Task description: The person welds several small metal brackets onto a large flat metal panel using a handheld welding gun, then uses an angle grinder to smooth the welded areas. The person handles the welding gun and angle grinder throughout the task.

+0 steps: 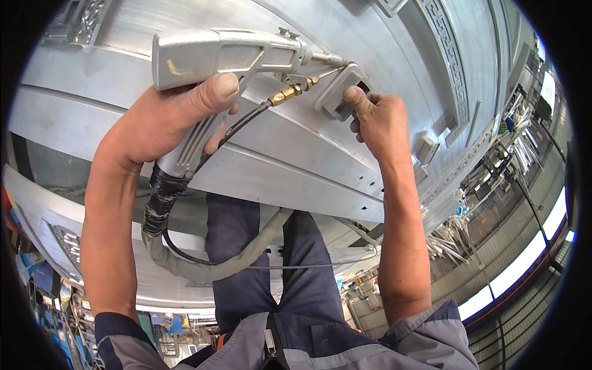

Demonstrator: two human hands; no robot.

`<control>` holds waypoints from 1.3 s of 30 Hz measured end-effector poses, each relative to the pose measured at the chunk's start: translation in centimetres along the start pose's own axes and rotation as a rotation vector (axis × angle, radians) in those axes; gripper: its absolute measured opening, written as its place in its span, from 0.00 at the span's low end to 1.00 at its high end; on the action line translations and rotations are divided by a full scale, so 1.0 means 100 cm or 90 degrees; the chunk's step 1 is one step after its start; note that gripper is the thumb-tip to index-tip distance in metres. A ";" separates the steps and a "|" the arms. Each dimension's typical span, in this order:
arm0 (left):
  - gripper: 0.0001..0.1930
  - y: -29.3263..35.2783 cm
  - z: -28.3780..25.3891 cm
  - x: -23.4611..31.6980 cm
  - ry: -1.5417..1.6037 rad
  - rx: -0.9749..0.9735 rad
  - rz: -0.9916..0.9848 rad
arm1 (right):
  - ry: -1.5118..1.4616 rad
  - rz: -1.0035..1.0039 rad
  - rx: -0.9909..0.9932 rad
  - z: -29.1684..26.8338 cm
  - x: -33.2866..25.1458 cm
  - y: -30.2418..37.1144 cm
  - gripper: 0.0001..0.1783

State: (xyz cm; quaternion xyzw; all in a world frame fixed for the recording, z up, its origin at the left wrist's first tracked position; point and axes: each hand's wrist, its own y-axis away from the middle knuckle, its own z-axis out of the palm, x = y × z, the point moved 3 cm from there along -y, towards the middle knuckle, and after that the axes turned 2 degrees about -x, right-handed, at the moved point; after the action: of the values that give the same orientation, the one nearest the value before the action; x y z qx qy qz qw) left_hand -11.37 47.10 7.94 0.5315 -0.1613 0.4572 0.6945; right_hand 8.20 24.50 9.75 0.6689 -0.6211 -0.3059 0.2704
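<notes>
My left hand (179, 117) is wrapped round the handle of a silver handheld welding gun (253, 52), thumb on its side. The gun's nozzle and a thin wire, fed through a brass fitting (285, 95), meet at the upper edge of a small rounded-rectangle metal box (338, 89). That box sits against a large silvery metal panel (271, 154). My right hand (383, 123) pinches the box's right side between thumb and curled fingers. Black tape (163, 200) wraps the base of the gun's handle, where a thick grey hose (246, 250) begins.
The hose and a thin black cable loop across my legs (246, 271). Raised key-pattern trim (445, 52) and another small metal block (425, 148) stand on the panel at right. Beyond lie metal offcuts (447, 243); at lower left are cluttered workshop items (46, 280).
</notes>
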 end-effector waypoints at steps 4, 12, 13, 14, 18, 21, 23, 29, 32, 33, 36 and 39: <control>0.34 0.000 -0.002 -0.001 0.006 0.019 -0.004 | -0.004 -0.011 0.007 0.001 0.003 -0.002 0.39; 0.34 0.000 -0.003 0.002 0.003 0.006 -0.008 | -0.010 -0.015 0.007 0.001 0.000 0.001 0.38; 0.34 0.000 -0.004 0.001 -0.006 0.001 -0.002 | -0.007 -0.016 0.007 0.001 0.001 0.000 0.38; 0.34 0.001 -0.005 0.000 -0.014 -0.003 0.004 | -0.005 -0.017 0.007 0.002 0.002 -0.001 0.38; 0.34 0.004 -0.001 0.000 -0.017 0.043 -0.002 | -0.027 -0.014 0.016 0.003 0.001 0.001 0.36; 0.34 0.004 -0.004 -0.002 -0.018 -0.004 -0.006 | -0.032 -0.010 0.016 0.003 0.002 0.000 0.35; 0.34 0.005 -0.006 -0.003 -0.013 -0.010 -0.015 | -0.044 -0.015 0.019 0.003 0.002 0.001 0.35; 0.34 0.012 -0.007 -0.009 -0.016 0.003 -0.032 | -0.046 -0.029 0.026 0.004 0.004 0.001 0.35; 0.34 0.014 -0.006 -0.009 -0.016 0.001 -0.030 | -0.047 -0.034 0.024 0.004 0.004 0.002 0.36; 0.34 0.014 -0.006 -0.008 -0.015 0.000 -0.026 | -0.047 -0.034 0.024 0.004 0.004 0.002 0.36; 0.34 0.016 -0.005 -0.008 -0.016 0.000 -0.022 | -0.043 -0.041 0.031 0.005 0.005 0.001 0.38; 0.34 0.019 -0.002 -0.003 -0.018 -0.015 -0.037 | -0.050 -0.052 0.040 0.005 0.007 0.002 0.40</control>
State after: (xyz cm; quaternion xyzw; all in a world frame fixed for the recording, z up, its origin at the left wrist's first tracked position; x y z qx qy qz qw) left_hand -13.14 47.21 8.77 0.5342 -0.1609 0.4271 0.7116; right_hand 7.75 23.82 9.49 0.6893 -0.6128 -0.3230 0.2124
